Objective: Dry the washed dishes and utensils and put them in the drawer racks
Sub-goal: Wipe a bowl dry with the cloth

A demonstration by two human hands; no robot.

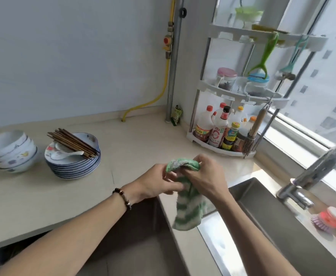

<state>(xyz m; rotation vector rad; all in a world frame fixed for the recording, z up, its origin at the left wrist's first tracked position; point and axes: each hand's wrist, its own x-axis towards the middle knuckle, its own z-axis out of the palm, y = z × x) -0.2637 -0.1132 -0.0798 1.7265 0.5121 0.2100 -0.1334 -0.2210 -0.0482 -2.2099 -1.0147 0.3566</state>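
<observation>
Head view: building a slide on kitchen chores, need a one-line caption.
Both hands, left and right, grip a green-and-white striped cloth beside stacked blue-rimmed plates.

Stacked bowls [10,154] beside chopstick-topped plates [73,166]

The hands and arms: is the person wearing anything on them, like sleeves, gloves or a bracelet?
Both forearms are bare, with no sleeves showing, and there are no gloves. The left hand has a beaded bracelet around its wrist, made of dark and reddish-brown beads with a few pale ones. The right hand and its wrist wear nothing that can be seen, and no rings show on the fingers.
</observation>
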